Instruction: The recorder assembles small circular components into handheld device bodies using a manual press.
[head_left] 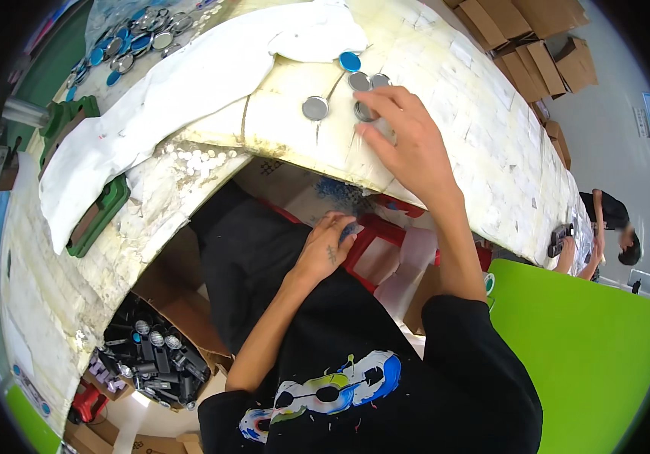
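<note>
My right hand point(409, 140) reaches over the pale worktable point(484, 159), thumb and forefinger spread on either side of a round silver cap point(364, 112). Whether the fingertips touch that cap cannot be made out. Just beyond lie two more silver caps point(359, 81) and a blue cap point(350, 61). Another silver cap point(315, 108) sits apart to their left. Low in front of my body, below the table edge, my left hand point(328, 246) is curled closed around a small dark blue piece point(350, 230), mostly covered by the fingers.
White cloth point(181, 91) stretches across the table at the left, with a pile of blue and silver caps point(132, 41) behind it. Green holders point(101, 216) stand by the cloth. A box of black parts point(162, 359) is at lower left. Another person point(605, 219) works at far right.
</note>
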The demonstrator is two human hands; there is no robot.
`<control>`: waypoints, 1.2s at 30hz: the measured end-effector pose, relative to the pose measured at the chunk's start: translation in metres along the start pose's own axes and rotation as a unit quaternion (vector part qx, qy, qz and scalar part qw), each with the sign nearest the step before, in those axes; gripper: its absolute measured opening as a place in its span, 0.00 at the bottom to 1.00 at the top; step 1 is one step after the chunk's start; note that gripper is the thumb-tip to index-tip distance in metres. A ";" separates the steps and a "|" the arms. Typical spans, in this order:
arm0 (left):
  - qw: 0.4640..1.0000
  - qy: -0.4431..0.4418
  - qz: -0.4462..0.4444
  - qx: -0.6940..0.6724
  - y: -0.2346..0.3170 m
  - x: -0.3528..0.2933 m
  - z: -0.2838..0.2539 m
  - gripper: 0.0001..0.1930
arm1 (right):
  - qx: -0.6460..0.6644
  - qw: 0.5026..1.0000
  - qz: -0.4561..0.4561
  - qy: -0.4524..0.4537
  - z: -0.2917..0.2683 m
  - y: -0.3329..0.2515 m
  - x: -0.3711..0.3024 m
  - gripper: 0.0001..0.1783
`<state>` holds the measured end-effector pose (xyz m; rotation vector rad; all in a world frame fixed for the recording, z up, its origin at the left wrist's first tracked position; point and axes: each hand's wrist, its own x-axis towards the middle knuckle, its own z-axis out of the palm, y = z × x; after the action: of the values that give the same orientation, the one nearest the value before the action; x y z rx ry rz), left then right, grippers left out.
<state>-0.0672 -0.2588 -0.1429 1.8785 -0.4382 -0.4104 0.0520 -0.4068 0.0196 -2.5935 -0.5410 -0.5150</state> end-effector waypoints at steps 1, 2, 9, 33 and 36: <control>1.000 0.011 -0.001 -0.004 -0.001 0.000 0.001 0.18 | 0.002 1.000 -0.005 -0.001 0.000 0.001 0.003 0.12; 1.000 0.016 -0.003 -0.005 -0.003 0.000 0.001 0.18 | 0.066 0.996 0.056 -0.007 0.000 0.002 0.005 0.12; 1.000 0.020 0.010 0.005 -0.006 0.000 0.001 0.18 | 0.313 0.915 0.253 -0.001 -0.018 0.016 0.006 0.12; 1.000 0.015 0.018 -0.009 -0.003 0.002 -0.001 0.19 | 0.388 0.871 0.295 0.058 -0.023 0.034 -0.001 0.17; 1.000 0.014 0.018 -0.009 -0.003 0.003 0.000 0.18 | 0.185 0.961 0.205 0.009 -0.014 0.033 -0.008 0.30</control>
<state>-0.0644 -0.2590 -0.1454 1.8538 -0.4487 -0.3624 0.0560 -0.4428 0.0170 -2.2485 -0.0717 -0.2663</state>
